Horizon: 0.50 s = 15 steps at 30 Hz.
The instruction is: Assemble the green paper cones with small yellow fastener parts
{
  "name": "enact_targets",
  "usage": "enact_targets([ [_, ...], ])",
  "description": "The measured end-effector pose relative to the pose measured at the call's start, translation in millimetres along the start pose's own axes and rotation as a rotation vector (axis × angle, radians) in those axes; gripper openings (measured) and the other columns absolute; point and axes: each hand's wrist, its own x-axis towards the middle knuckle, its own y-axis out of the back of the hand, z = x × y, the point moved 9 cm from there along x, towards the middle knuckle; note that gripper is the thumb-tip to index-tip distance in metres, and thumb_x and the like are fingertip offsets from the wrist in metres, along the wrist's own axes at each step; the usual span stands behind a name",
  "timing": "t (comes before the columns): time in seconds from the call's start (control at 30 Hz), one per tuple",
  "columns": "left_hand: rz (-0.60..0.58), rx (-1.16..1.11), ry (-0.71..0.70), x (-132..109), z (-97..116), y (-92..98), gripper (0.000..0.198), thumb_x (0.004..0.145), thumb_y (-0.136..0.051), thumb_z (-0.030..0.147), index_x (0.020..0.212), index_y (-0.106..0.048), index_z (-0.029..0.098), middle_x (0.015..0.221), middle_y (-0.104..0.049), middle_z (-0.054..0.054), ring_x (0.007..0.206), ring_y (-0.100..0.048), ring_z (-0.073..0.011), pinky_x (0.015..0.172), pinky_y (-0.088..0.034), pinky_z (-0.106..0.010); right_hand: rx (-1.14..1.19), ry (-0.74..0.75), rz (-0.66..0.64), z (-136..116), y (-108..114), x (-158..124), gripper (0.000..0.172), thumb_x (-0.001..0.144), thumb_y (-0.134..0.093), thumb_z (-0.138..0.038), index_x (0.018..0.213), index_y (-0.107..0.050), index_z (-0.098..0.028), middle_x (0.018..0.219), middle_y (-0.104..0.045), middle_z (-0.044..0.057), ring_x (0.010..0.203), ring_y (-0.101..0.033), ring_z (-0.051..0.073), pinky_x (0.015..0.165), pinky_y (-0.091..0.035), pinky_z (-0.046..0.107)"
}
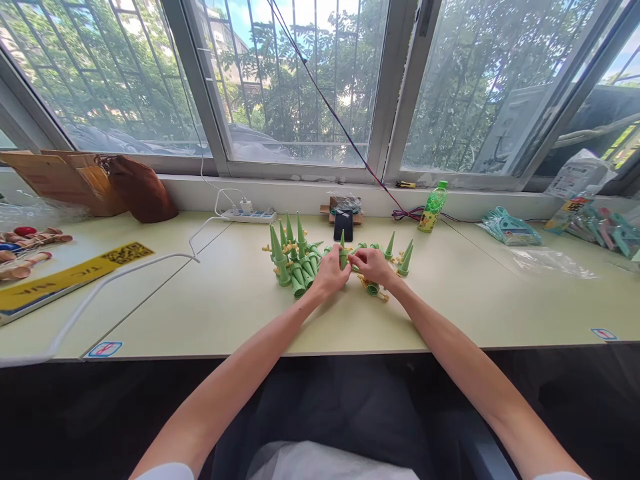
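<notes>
My left hand (331, 272) is wrapped round a green plant watering spike (343, 255), whose pointed tip stands upward. Close against it, my right hand (373, 264) is closed in a pinch at the spike's side; whatever lies between those fingertips is too small to make out. To the left, a cluster of green watering spikes (282, 270) stands and lies on the table, several with yellow valves. Beyond my right hand are more upright spikes (407, 259). A green piece with yellow valves (372, 288) lies below my right wrist.
A phone (343, 227) leans on a small cardboard box behind my hands. A green bottle (433, 208) stands by the sill. At left are a power strip (250, 216), a white cable (125, 267) and a brown bag (140, 190). Packaged clips (510, 227) lie right on the table (475, 300).
</notes>
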Motion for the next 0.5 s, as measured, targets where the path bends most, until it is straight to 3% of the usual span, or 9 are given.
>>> enact_targets([
  [0.23,-0.001,0.003,-0.013,-0.8,0.6,-1.0,0.028,0.083,-0.058,0.025,0.109,-0.049,0.017,0.075,-0.057,-0.001,0.065,-0.054,-0.0144,0.063,-0.042,-0.026,-0.013,0.001,-0.004,2.6,-1.4,0.1,0.048,0.09,-0.046,-0.051,0.06,-0.057,-0.016,0.058,-0.058,0.003,0.055,-0.042,0.012,0.055,-0.032,0.026],
  [0.5,-0.009,0.0,-0.012,-0.9,-1.1,-3.1,0.029,0.083,-0.058,0.024,0.109,-0.049,0.017,0.079,-0.06,-0.003,0.07,-0.057,-0.0155,0.068,-0.044,-0.027,-0.056,0.023,-0.028,2.4,-3.4,0.4,0.055,0.092,-0.039,-0.056,0.053,-0.048,-0.017,0.05,-0.047,0.0,0.052,-0.037,0.011,0.053,-0.027,0.027],
])
